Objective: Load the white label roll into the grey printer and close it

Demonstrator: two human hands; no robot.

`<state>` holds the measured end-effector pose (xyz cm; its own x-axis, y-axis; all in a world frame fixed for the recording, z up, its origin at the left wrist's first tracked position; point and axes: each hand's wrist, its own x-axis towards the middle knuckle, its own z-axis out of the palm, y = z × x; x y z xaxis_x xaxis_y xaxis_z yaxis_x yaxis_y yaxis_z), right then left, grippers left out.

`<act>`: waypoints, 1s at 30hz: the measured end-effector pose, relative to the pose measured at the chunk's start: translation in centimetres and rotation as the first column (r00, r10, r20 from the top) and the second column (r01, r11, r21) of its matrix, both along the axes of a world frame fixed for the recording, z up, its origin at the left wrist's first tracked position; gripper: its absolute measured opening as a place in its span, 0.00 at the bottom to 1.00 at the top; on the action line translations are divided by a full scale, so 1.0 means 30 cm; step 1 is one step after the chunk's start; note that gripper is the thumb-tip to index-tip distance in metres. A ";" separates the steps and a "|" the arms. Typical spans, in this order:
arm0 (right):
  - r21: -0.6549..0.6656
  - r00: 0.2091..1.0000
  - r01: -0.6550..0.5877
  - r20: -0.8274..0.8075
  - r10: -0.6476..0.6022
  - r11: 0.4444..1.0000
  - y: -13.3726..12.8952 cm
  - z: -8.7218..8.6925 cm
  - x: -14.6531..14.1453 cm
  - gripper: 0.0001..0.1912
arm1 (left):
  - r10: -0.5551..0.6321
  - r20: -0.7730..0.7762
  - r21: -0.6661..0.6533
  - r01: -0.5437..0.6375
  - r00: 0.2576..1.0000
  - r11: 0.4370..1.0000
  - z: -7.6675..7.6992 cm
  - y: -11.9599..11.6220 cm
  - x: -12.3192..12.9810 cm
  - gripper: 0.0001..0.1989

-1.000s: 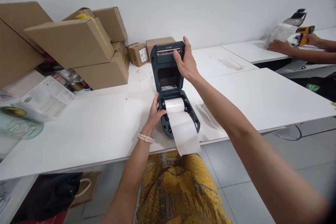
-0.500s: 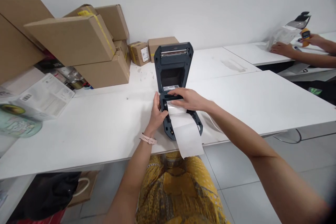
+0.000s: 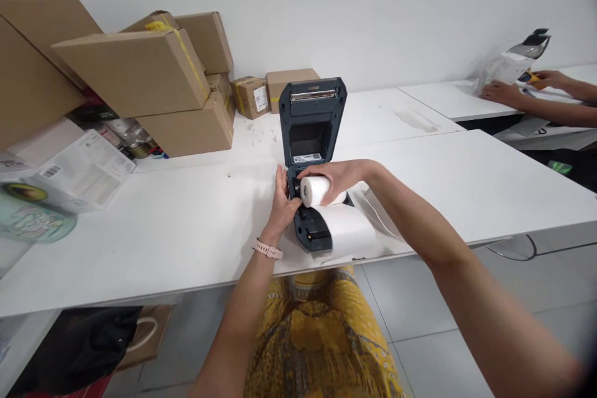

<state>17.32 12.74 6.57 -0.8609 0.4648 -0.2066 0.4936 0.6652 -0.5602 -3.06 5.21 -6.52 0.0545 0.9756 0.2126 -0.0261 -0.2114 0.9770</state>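
A dark grey label printer stands on the white table with its lid raised. My right hand grips a white paper roll from above, lifted at the front of the printer's bay; the roll's hollow core faces left. From the roll a loose paper strip hangs forward and to the right, covering part of the base. My left hand holds the left side of the printer, thumb on the inner rim and fingers along the outer wall. The fingertips of my right hand are partly hidden behind the roll.
Cardboard boxes are stacked at the left, with a white printed box and a green container nearer. A white cable runs right of the printer. Another person's hands handle a plastic-wrapped item at far right.
My right hand has closed around the paper roll and raised it out of its seat in the printer. The strip has swung right. My left hand stays on the printer.
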 end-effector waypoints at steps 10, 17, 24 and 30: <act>0.025 0.805 0.420 -0.472 -0.359 0.907 -0.108 0.061 0.394 0.38 | 0.012 0.035 -0.006 -0.011 0.999 1.000 0.027 -0.019 0.012 0.58; -0.031 0.807 0.506 -0.338 -0.485 0.862 -0.039 -0.108 0.371 0.33 | 0.014 0.017 0.001 -0.014 1.000 1.000 0.041 -0.020 0.012 0.58; -0.136 0.807 0.500 -0.287 -0.517 0.856 -0.024 -0.194 0.385 0.42 | 0.007 0.019 -0.001 -0.007 1.000 1.000 0.035 -0.016 0.011 0.58; -0.452 0.516 0.601 -0.409 -0.752 0.659 -0.064 -0.234 0.588 0.37 | 0.030 0.025 0.008 -0.030 0.999 1.000 0.040 -0.019 0.016 0.57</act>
